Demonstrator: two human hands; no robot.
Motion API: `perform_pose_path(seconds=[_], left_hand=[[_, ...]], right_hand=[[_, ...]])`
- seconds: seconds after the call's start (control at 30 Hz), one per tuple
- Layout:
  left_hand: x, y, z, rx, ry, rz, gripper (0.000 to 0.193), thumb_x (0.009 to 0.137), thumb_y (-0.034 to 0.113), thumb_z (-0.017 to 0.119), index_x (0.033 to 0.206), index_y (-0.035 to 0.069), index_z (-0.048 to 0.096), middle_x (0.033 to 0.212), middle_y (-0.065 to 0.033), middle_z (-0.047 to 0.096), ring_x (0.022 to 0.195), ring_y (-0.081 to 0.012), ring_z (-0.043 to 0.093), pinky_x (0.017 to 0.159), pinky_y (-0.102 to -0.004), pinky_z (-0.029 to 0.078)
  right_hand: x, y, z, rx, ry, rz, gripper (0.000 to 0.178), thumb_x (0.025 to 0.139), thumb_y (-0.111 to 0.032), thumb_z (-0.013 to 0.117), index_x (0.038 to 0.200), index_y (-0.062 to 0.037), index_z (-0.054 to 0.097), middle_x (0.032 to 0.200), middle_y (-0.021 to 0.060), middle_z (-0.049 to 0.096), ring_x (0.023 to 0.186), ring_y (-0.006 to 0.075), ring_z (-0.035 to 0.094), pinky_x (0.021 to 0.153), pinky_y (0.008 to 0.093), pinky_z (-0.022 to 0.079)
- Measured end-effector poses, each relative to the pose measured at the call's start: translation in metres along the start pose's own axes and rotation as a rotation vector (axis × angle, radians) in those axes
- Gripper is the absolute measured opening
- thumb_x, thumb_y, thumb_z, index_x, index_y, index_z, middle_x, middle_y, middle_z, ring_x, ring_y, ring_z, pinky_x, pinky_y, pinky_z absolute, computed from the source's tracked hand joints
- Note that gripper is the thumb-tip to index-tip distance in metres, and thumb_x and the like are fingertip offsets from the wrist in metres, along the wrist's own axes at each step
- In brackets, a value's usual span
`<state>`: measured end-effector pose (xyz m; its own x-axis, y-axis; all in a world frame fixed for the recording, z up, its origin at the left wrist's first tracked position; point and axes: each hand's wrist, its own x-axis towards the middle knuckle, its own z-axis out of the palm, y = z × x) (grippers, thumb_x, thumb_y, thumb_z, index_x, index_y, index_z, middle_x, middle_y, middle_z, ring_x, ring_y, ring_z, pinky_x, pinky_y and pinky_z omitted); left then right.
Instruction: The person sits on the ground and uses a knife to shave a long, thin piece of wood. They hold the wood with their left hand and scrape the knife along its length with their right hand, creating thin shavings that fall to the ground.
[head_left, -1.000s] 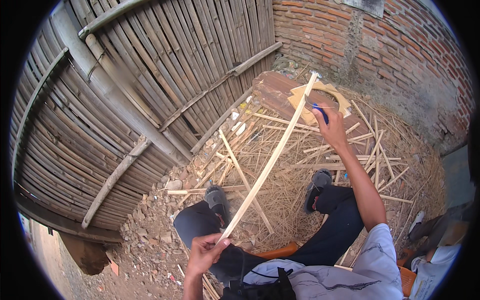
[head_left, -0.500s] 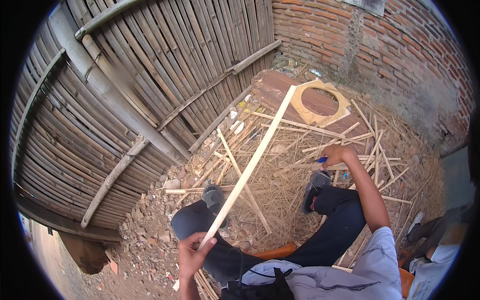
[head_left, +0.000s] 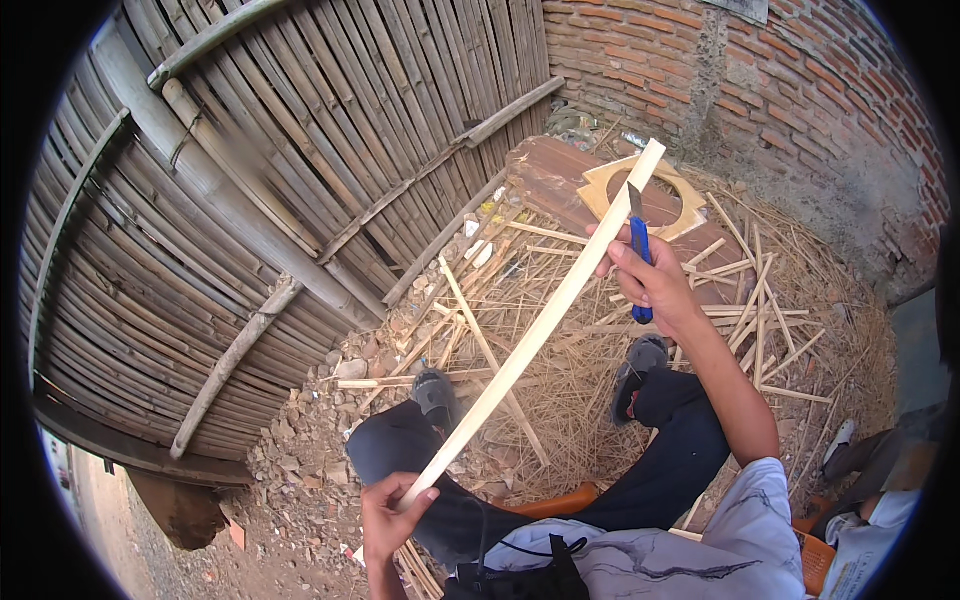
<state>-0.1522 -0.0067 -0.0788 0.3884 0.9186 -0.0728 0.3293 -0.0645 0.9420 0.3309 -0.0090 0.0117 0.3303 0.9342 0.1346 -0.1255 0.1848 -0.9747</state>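
Observation:
A long pale strip of split bamboo or wood (head_left: 530, 345) slants from my lap up and away to the right. My left hand (head_left: 393, 515) is closed around its near end, thumb on top. Close to the far end, my right hand (head_left: 650, 280) grips a blue utility knife (head_left: 641, 250). Its blade is out and points away, overlapping the strip's right edge; whether it touches cannot be made out. Some right-hand fingers are hidden behind the strip and seem to rest against it.
A yellowish board with a round hole (head_left: 690, 212) lies on a brown plank (head_left: 550, 175). Loose strips (head_left: 765, 310) and shavings (head_left: 570, 400) cover the ground. A bamboo fence (head_left: 330, 130) stands left, a brick wall (head_left: 800, 120) behind. Another person's leg (head_left: 865, 460) shows at right.
My right hand has risen with the knife from above the shavings to the strip's far part. The strip's far end has swung right and a little upward. My left hand keeps its hold.

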Motion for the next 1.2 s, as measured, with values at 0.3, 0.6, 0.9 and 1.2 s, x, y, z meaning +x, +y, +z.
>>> perform_pose_path(seconds=[0.3, 0.6, 0.9, 1.2], left_hand=[[0.0, 0.042, -0.023, 0.666, 0.069, 0.163, 0.054, 0.077, 0.019, 0.098, 0.123, 0.003, 0.075, 0.086, -0.0101, 0.075, 0.076, -0.0243, 0.073, 0.073, -0.037, 0.058], [0.043, 0.107, 0.054, 0.387, 0.006, 0.423, 0.055, 0.093, 0.024, 0.088, 0.14, 0.003, 0.068, 0.106, -0.0193, 0.075, 0.091, -0.036, 0.075, 0.082, -0.0441, 0.059], [0.04, 0.1, 0.079, 0.181, -0.055, 0.313, 0.031, 0.106, 0.014, 0.072, 0.131, -0.003, 0.073, 0.084, -0.019, 0.075, 0.069, -0.0194, 0.069, 0.066, -0.0349, 0.054], [0.038, 0.126, 0.095, 0.128, -0.037, 0.309, 0.031, 0.106, 0.014, 0.072, 0.13, -0.004, 0.073, 0.077, -0.0117, 0.072, 0.068, -0.0089, 0.062, 0.063, -0.0293, 0.05]], right_hand=[[-0.029, -0.018, 0.035, -0.062, 0.1, -0.001, 0.02, 0.101, -0.022, 0.077, 0.102, -0.003, 0.069, 0.085, 0.0054, 0.078, 0.052, 0.0003, 0.039, 0.048, 0.0222, 0.029], [-0.062, -0.013, 0.072, -0.009, 0.049, 0.01, 0.023, 0.1, -0.022, 0.079, 0.107, -0.0007, 0.073, 0.089, 0.0082, 0.08, 0.058, 0.0022, 0.051, 0.054, 0.0226, 0.036], [-0.084, 0.0, 0.051, -0.481, 0.097, -0.411, 0.033, 0.105, -0.032, 0.071, 0.111, -0.0003, 0.066, 0.085, 0.0091, 0.07, 0.071, 0.0166, 0.067, 0.069, 0.0334, 0.051], [-0.109, 0.031, 0.08, -0.99, -0.032, -0.63, 0.034, 0.096, -0.037, 0.083, 0.105, -0.0055, 0.073, 0.091, 0.0071, 0.076, 0.072, 0.0237, 0.076, 0.057, 0.0358, 0.057]])
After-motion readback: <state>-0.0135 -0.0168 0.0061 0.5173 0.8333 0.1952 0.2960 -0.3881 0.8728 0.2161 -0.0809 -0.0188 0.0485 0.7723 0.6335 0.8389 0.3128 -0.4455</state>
